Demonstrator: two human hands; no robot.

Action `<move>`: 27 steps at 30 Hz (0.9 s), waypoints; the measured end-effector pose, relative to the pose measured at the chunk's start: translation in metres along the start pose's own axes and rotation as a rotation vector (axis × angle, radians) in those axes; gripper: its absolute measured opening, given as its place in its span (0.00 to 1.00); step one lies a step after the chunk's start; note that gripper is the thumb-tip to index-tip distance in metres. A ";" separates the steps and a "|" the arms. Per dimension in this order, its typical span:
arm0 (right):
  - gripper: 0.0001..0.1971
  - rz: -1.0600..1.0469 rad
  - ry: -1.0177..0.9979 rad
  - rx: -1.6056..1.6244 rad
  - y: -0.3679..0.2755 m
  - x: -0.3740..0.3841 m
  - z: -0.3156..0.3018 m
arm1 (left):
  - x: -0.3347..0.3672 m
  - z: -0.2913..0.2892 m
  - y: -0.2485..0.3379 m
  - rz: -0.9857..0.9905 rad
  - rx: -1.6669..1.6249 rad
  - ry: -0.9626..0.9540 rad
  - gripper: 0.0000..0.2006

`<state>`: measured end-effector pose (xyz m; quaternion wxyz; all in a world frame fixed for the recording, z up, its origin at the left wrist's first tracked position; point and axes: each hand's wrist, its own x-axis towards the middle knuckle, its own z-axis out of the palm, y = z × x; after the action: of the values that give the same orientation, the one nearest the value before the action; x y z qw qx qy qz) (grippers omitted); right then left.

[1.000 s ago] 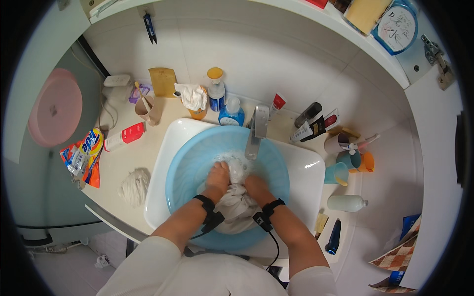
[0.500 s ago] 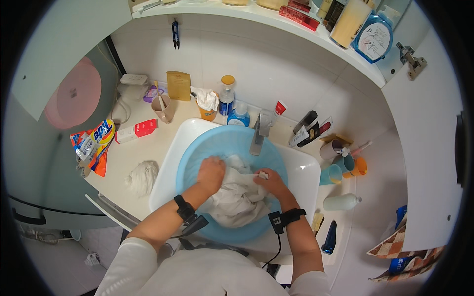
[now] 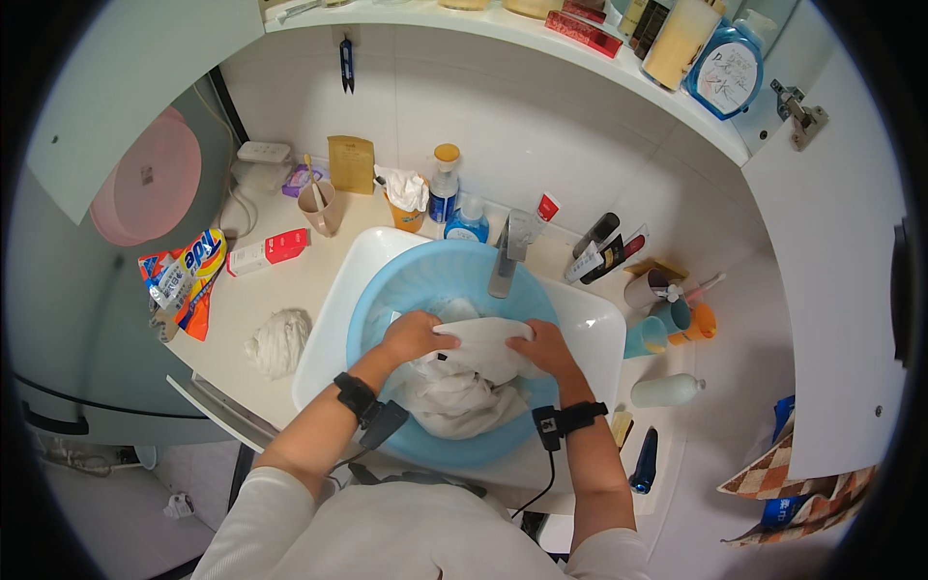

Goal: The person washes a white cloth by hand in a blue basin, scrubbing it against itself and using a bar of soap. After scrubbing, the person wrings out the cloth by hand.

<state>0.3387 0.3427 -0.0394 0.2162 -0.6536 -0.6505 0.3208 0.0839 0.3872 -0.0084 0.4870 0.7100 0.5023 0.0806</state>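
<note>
A wet white garment [image 3: 454, 387] lies bunched in a light blue plastic basin [image 3: 365, 311], which sits inside the white washbasin [image 3: 592, 360]. My left hand [image 3: 414, 337] grips one side of a raised fold of the cloth, thumb on top. Opposite it, my right hand [image 3: 543, 348] pinches the other side of the same fold, so the cloth is spread between them. The rest of the garment rests in the basin below my hands. Just beyond them the metal faucet [image 3: 504, 261] reaches over the basin's far rim.
A bunched white cloth [image 3: 278, 344] and a detergent bag [image 3: 189, 280] lie on the left counter. Bottles and cups, including a blue bottle [image 3: 468, 224], line the back. A pale bottle [image 3: 667, 390] lies at right. An open cabinet door [image 3: 831, 290] stands at far right.
My left hand has taken hold of the cloth, and both hands now hold a fold spread between them. Earlier the left hand was at the basin's left side and the cloth lay bunched.
</note>
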 end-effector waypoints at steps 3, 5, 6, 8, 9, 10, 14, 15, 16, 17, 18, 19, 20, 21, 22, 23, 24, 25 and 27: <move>0.19 0.080 0.203 -0.255 0.007 0.015 0.035 | 0.008 0.018 -0.001 -0.055 0.328 0.193 0.12; 0.20 0.077 0.250 -0.262 0.021 0.021 0.060 | 0.020 0.036 -0.009 -0.032 0.464 0.318 0.11; 0.20 0.074 0.296 -0.269 0.018 0.021 0.067 | 0.026 0.044 -0.013 -0.024 0.568 0.393 0.09; 0.21 0.147 0.164 -0.219 0.015 0.021 0.074 | 0.035 0.058 -0.021 -0.018 0.671 0.460 0.07; 0.22 0.213 0.041 -0.169 0.010 0.022 0.076 | 0.037 0.063 -0.022 -0.058 0.618 0.355 0.07; 0.22 0.218 0.039 -0.166 0.010 0.023 0.080 | 0.039 0.068 -0.025 -0.098 0.565 0.251 0.07; 0.14 0.214 -0.157 -0.321 0.023 0.028 0.099 | 0.058 0.088 -0.054 -0.110 0.571 0.262 0.06; 0.13 0.175 -0.214 -0.363 0.030 0.032 0.104 | 0.064 0.091 -0.059 -0.131 0.558 0.265 0.07; 0.13 0.175 -0.211 -0.362 0.036 0.036 0.108 | 0.068 0.092 -0.062 -0.152 0.545 0.272 0.08; 0.13 0.143 -0.219 -0.376 0.043 0.041 0.112 | 0.072 0.092 -0.065 -0.149 0.547 0.273 0.08; 0.13 0.110 -0.228 -0.388 0.042 0.043 0.113 | 0.073 0.091 -0.067 -0.156 0.531 0.274 0.09; 0.13 0.109 -0.225 -0.386 0.041 0.047 0.113 | 0.074 0.089 -0.068 -0.162 0.515 0.276 0.09; 0.14 0.171 -0.239 -0.356 0.041 0.051 0.111 | 0.074 0.088 -0.069 -0.161 0.519 0.277 0.09; 0.16 0.229 -0.246 -0.333 0.040 0.055 0.105 | 0.074 0.084 -0.064 -0.171 0.509 0.263 0.10; 0.16 0.224 -0.236 -0.338 0.044 0.054 0.104 | 0.074 0.081 -0.059 -0.182 0.498 0.250 0.10; 0.18 0.140 -0.080 -0.309 0.051 0.050 0.105 | 0.071 0.077 -0.057 -0.174 0.498 0.259 0.10; 0.19 0.052 0.071 -0.278 0.049 0.047 0.100 | 0.065 0.071 -0.056 -0.121 0.396 0.288 0.10; 0.19 0.043 0.077 -0.282 0.048 0.049 0.091 | 0.060 0.066 -0.053 -0.067 0.294 0.316 0.10; 0.19 0.189 0.047 -0.037 0.043 0.047 0.070 | 0.051 0.052 -0.033 -0.039 0.215 0.376 0.10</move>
<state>0.3176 0.3769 -0.1246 0.1880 -0.7235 -0.5863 0.3122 0.1192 0.3971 -0.0795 0.3074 0.7204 0.6038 0.1481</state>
